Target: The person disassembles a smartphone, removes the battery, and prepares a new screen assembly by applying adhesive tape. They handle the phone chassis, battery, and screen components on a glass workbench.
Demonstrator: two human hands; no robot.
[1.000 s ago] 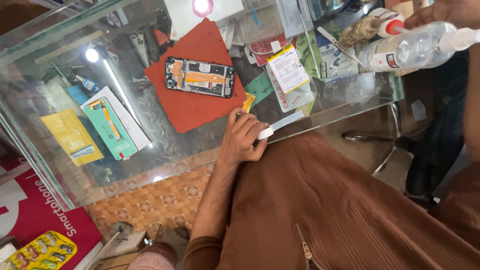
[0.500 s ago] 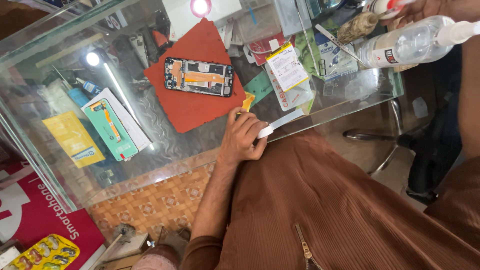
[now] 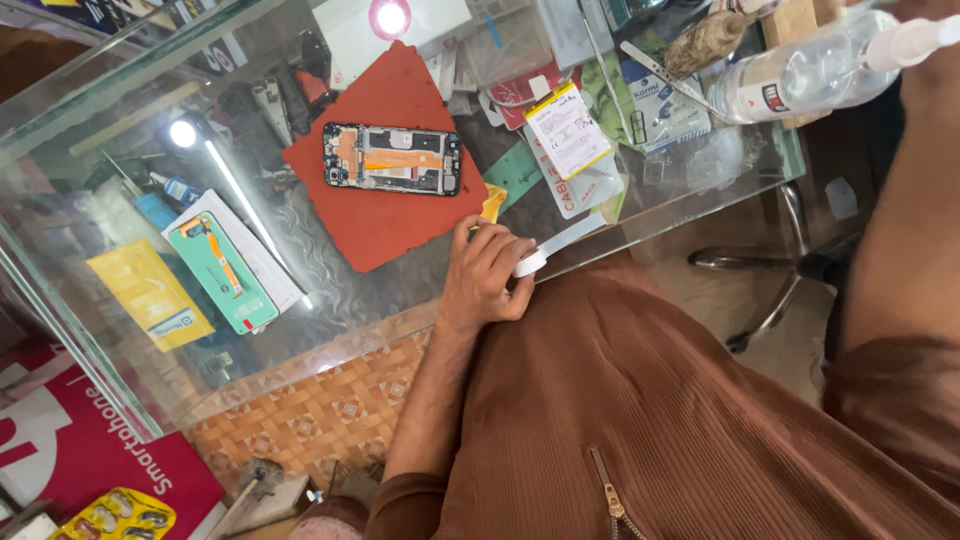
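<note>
The left hand rests at the near edge of the glass bench, fingers curled round a small roll of white tape, with a loose strip of the tape running right along the bench edge. The hand is closed on the roll, thumb side towards the bench.

The right hand is at the far right top corner, mostly out of frame; only the forearm and wrist show, so I cannot tell how its fingers stand. A clear bottle with a white nozzle lies slantwise just beside that wrist, and it seems to be held there, though the grip itself is hidden.

On the bench, far from the left hand, lies a red mat with an opened phone on it, its insides showing. Right of the mat is a yellow-edged battery on top of some cards and packets. Tweezers lie near the bottle. To the left, under the glass, sit a teal packet and a yellow packet. A round lamp glows at the far edge, above the mat.

The person wears brown cloth, which fills the near right of the view.
</note>
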